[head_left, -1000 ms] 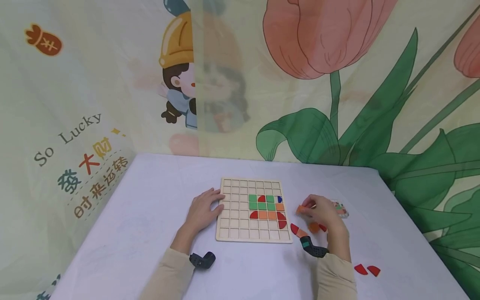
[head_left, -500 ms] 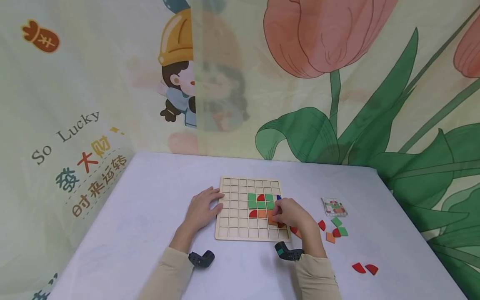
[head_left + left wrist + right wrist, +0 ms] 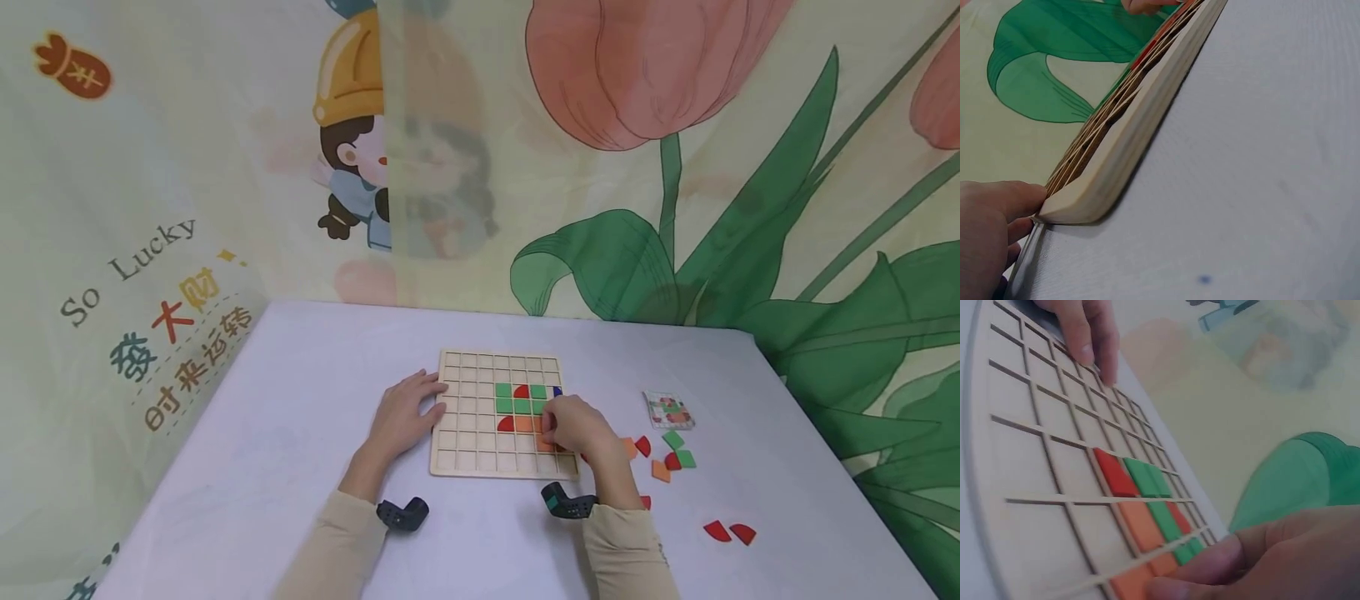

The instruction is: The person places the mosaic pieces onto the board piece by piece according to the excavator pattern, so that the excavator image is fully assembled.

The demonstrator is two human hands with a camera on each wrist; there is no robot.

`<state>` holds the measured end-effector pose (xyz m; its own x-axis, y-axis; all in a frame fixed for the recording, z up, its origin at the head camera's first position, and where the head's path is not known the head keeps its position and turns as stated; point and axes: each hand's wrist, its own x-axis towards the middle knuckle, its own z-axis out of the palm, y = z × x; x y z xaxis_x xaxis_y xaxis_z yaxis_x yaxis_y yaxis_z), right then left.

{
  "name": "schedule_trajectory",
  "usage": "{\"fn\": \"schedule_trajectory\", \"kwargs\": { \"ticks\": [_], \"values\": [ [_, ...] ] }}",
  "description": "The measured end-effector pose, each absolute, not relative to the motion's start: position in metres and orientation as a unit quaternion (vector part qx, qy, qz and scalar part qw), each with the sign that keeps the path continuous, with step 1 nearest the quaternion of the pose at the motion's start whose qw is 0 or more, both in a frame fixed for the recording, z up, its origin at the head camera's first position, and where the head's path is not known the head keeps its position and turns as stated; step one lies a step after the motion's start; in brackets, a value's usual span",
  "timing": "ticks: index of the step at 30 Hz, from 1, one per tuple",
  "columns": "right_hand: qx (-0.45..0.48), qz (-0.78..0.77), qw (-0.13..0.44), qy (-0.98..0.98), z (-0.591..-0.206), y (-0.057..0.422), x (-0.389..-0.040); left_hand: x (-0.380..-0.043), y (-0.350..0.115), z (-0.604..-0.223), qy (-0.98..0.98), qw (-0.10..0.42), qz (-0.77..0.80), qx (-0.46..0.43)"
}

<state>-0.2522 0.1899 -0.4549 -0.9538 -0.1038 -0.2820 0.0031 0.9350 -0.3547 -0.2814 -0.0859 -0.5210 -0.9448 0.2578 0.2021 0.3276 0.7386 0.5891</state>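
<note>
I counted one wooden grid board [image 3: 480, 417], one pattern card [image 3: 667, 411], two hands, two black wrist cameras, and two red quarter-circle pieces [image 3: 729, 531] lying apart from the loose pile.

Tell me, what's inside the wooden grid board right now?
The wooden grid board holds green tiles, a red quarter-round, a blue piece and orange tiles. The right hand covers several squares; most others show bare.

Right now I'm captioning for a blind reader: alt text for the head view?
A right hand presses an orange tile into a wooden grid board on a white table, while the left hand rests on the board's left edge.
</note>
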Motion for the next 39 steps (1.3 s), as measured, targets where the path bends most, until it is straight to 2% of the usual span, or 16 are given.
{"fn": "schedule_trajectory", "kwargs": {
  "ticks": [5,9,14,30,35,39],
  "values": [
    [0.034,-0.239,0.165,0.956,-0.443,0.236,-0.246,-0.279,-0.087,-0.522,-0.931,0.051,-0.327,-0.154],
    [0.101,-0.252,0.202,0.941,-0.441,0.282,-0.232,-0.278,-0.087,-0.523,-0.93,0.05,-0.327,-0.158],
    [0.099,-0.255,0.215,0.938,-0.447,0.308,-0.224,-0.277,-0.088,-0.524,-0.932,0.048,-0.325,-0.152],
    [0.118,-0.269,0.174,0.94,-0.452,0.298,-0.234,-0.279,-0.087,-0.521,-0.931,0.054,-0.325,-0.155],
    [0.044,-0.257,0.154,0.953,-0.45,0.268,-0.243,-0.279,-0.086,-0.518,-0.931,0.055,-0.324,-0.158],
    [-0.024,-0.271,0.167,0.948,-0.452,0.231,-0.254,-0.28,-0.086,-0.517,-0.931,0.057,-0.322,-0.16]
  ]
}}
